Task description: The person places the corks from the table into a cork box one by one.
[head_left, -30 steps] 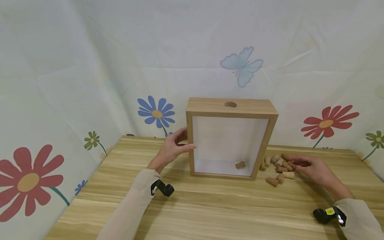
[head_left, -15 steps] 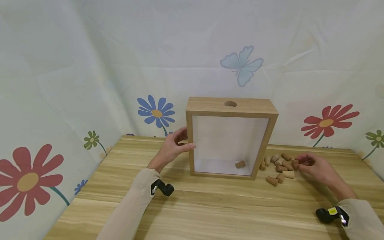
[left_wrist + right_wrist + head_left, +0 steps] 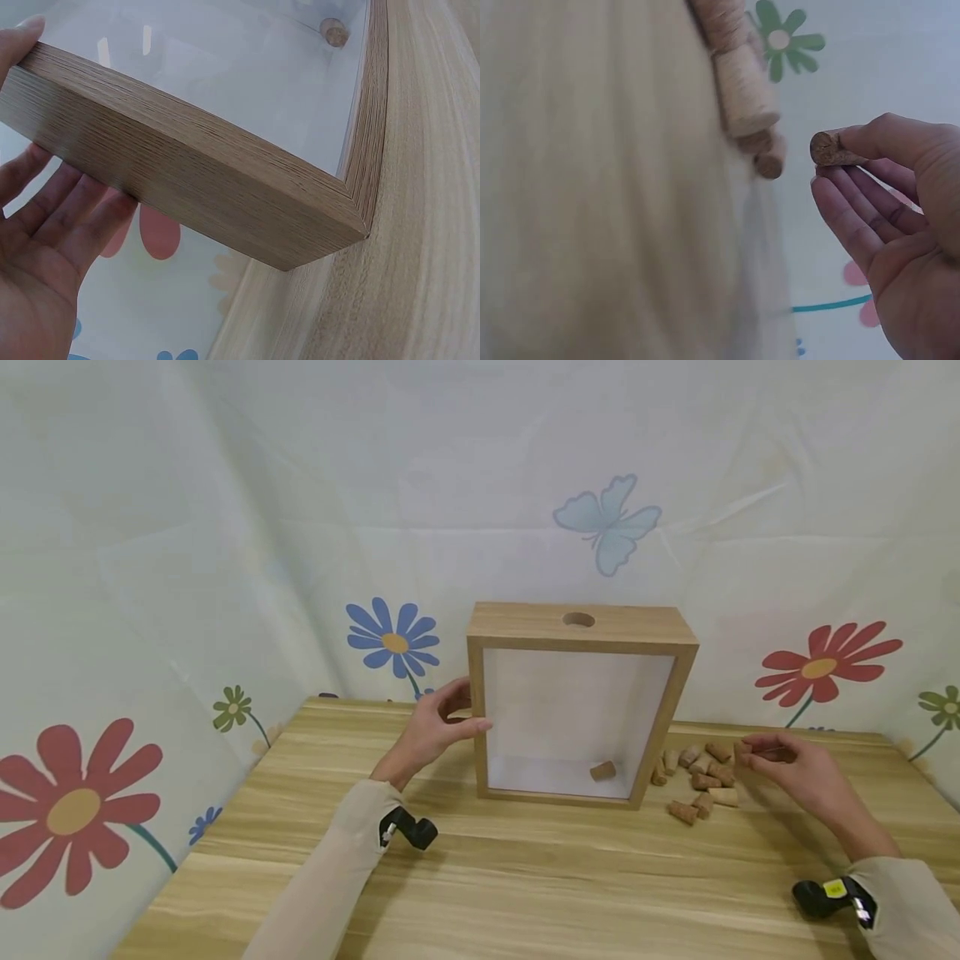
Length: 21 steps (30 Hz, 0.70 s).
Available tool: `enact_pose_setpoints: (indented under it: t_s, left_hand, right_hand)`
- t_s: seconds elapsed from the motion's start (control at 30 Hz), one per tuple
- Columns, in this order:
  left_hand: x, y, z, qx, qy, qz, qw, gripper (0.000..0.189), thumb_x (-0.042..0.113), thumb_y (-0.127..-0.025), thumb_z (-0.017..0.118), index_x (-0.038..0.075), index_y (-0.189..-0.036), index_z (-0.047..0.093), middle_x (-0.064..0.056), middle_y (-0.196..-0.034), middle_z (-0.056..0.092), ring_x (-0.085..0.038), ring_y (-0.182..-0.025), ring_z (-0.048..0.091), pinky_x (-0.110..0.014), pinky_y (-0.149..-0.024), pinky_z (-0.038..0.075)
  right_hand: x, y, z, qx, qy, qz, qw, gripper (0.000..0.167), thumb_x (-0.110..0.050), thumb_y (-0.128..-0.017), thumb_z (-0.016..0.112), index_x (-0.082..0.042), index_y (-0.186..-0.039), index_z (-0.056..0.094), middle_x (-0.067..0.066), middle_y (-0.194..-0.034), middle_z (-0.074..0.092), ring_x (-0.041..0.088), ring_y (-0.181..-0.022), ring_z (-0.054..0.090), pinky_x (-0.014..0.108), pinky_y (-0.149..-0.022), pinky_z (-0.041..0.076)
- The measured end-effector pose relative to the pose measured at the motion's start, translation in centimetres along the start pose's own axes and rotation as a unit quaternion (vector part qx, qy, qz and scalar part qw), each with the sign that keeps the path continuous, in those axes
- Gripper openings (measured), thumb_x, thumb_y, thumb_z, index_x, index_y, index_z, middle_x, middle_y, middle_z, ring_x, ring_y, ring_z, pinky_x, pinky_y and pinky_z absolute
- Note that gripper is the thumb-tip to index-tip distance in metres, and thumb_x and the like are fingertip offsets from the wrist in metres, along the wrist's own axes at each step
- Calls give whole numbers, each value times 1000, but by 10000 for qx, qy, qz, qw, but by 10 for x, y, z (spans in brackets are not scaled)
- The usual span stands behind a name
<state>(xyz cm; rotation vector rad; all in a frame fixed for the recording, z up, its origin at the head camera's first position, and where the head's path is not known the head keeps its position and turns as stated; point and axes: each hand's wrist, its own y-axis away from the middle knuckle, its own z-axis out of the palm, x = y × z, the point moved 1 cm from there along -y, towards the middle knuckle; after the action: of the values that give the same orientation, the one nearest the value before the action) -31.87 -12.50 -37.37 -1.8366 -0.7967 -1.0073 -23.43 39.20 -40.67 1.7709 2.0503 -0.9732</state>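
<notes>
A wooden box frame (image 3: 585, 643) with a clear front and a round hole (image 3: 578, 620) in its top stands upright on the table. Inside, on its floor, lies one cork (image 3: 602, 771). My left hand (image 3: 431, 731) grips the frame's left side, thumb at the front edge and fingers behind, as the left wrist view also shows. My right hand (image 3: 810, 777) pinches a cork (image 3: 832, 148) between thumb and fingers, raised just off the table. Right of the frame, beside that hand, lies a loose pile of several corks (image 3: 703, 781).
The wood-grain table (image 3: 480, 885) runs under everything. Behind it hangs a pale curtain (image 3: 450, 485) printed with flowers and a butterfly. Both wrists carry black cameras, one on the left sleeve (image 3: 408, 828) and one on the right (image 3: 828, 897).
My right hand has taken a cork from the pile and drawn it slightly right and up. The left hand and the frame have stayed in place.
</notes>
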Motion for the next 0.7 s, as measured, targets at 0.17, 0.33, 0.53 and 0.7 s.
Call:
enact_pose_setpoints:
  t_s: [0.17, 0.33, 0.53, 0.7]
  left_hand:
    - [1, 0, 0, 0, 54, -6, 10000, 76, 22, -91, 86, 1, -155, 50, -18, -132, 66, -33, -122, 64, -35, -97, 58]
    - [1, 1, 2, -17, 117, 40, 9999, 74, 19, -91, 85, 1, -154, 51, -18, -132, 66, -33, -121, 64, -36, -98, 58]
    - [0, 1, 2, 6, 112, 63, 9999, 72, 15, -91, 84, 1, -154, 52, -18, -131, 66, -32, -121, 64, -35, -98, 58]
    - [1, 1, 1, 15, 89, 44, 9999, 72, 17, -91, 85, 1, -154, 52, -18, -132, 66, -33, -122, 64, -35, -97, 58]
  right_hand:
    - [-18, -1, -9, 237, -385, -143, 9989, 32, -13, -103, 72, 8, -127, 67, 12, -104, 77, -13, -84, 59, 11, -68, 51]
    - [-37, -2, -19, 517, -761, -345, 9952, 32, -9, -103, 71, 9, -129, 65, -25, -100, 70, -14, -86, 62, 9, -69, 51]
    - [-66, -8, -32, 984, -1053, -802, 9863, 28, 3, -97, 75, 9, -123, 67, -32, -103, 66, -16, -86, 65, 6, -71, 51]
    - [-93, -15, -45, 1103, -1036, -881, 9845, 27, 0, -97, 76, 0, -124, 71, -31, -104, 68, -16, -89, 65, 5, -73, 49]
